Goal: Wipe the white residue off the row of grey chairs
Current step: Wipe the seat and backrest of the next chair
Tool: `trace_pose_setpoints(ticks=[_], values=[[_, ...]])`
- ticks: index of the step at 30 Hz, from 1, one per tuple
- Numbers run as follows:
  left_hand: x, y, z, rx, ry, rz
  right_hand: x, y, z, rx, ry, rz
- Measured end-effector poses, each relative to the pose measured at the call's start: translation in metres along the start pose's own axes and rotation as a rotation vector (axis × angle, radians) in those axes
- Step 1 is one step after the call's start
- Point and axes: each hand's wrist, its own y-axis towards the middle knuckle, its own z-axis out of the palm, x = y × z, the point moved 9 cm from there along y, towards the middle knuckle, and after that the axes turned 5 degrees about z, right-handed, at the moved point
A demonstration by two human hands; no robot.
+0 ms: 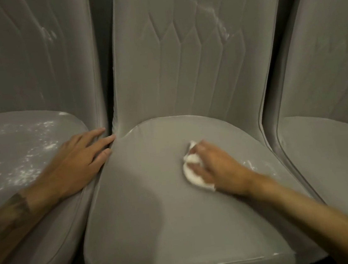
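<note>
The main risk lay in my wadded white cloth [192, 173]. It was as pale as the powder, so I could not tell how loaded it was. Dragging a full face across the middle seat [156, 210] could smear residue back into the fabric rather than lift it. A small white streak [249, 164] lay on that seat just behind my right wrist, and thin flecks [227, 262] sat along its front edge, easy to skip. The worse patches were off it: heavy white residue [30, 157] on the left seat [15, 215] beside it, and a scuffed trail [217, 22] up the backrest behind it. My left palm rested on that dirty neighbour, so it could pick up powder and print it elsewhere.

My right hand [214, 166] sat right of the middle seat's centre. Its fingers were curled over the cloth and pressed it down, and the forearm came in from the seat's front right corner. My left hand [79, 162] lay flat with fingers straight, holding nothing, and its fingertips reached the gap at the middle seat's back left corner.
</note>
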Motion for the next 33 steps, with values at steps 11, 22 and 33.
trace_pose_setpoints(ticks=[11,22,33], values=[[0.004,0.001,0.002,0.003,-0.024,0.011,0.001,-0.025,0.002,0.029,0.002,-0.071],[0.019,0.006,0.014,-0.105,0.052,0.137,0.005,-0.026,0.005,0.026,0.04,-0.071],[0.03,0.011,0.021,-0.149,0.045,0.171,-0.05,-0.026,-0.013,-0.06,-0.001,0.099]])
